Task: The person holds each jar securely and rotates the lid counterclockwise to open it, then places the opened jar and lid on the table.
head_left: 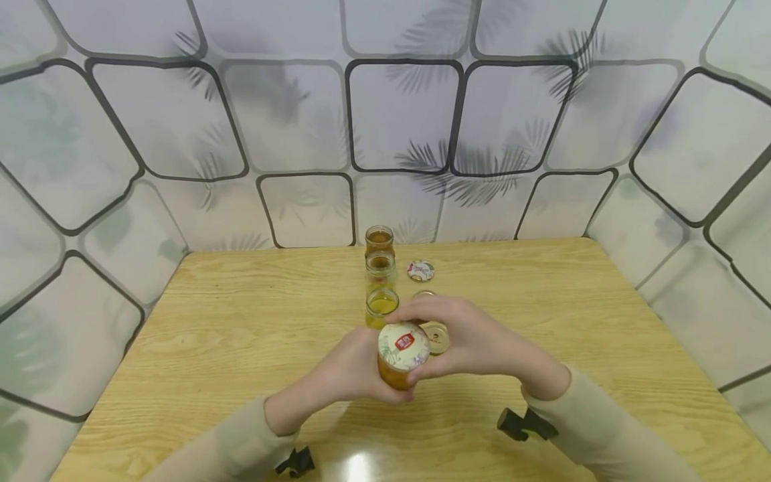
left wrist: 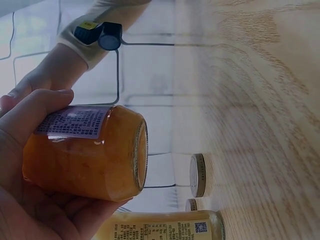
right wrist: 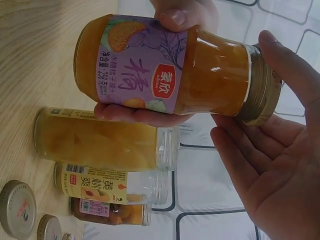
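Note:
My left hand point(head_left: 360, 369) grips the body of a glass jar of orange fruit point(right wrist: 200, 75), with a purple label, held up over the table. Its lid point(head_left: 399, 348) is on: pale and printed on top, gold at the side. My right hand point(head_left: 472, 338) is at the lid, thumb on one side and fingers round the other. In the right wrist view the jar lies sideways, the lid point(right wrist: 262, 92) between the right thumb and fingers. Just beyond the hands stands a lidless jar of yellow contents point(head_left: 375, 320).
Two more lidless jars stand in line behind it, a yellow-labelled one point(right wrist: 95, 184) and a darker amber one point(head_left: 379, 241). To their right lie loose lids: a printed one point(head_left: 420, 270), a gold one point(head_left: 438, 340) and one partly hidden by the right hand point(head_left: 424, 293). A patterned wall point(head_left: 403, 114) borders the wooden table point(head_left: 241, 321).

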Tool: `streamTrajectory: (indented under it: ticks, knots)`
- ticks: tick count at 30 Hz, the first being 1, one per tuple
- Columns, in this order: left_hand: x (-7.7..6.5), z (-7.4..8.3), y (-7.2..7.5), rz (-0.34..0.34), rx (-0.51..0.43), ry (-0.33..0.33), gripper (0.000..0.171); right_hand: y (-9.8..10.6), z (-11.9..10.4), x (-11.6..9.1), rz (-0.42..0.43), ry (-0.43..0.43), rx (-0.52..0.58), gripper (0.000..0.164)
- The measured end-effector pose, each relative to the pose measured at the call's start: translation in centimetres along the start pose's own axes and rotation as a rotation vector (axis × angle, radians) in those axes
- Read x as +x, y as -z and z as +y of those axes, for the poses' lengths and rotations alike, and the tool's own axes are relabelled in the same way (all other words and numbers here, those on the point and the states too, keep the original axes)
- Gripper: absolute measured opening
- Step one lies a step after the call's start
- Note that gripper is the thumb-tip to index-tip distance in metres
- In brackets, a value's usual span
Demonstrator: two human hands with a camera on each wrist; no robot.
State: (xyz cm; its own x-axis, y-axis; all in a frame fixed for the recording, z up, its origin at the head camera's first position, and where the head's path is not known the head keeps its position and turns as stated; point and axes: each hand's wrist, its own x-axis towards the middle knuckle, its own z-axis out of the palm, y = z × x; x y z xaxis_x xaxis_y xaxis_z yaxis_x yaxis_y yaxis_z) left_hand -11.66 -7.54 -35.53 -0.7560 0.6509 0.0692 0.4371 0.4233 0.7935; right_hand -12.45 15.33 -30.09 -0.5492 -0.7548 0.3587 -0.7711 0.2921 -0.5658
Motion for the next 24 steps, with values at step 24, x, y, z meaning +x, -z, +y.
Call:
streamTrajectory:
  ticks: [24]
  knots:
    - [0.1, 0.1, -0.1, -0.022, 0.032, -0.019, 0.067, -0.2, 1.3, -0.2, -0.049, 0.026, 0.206, 0.073]
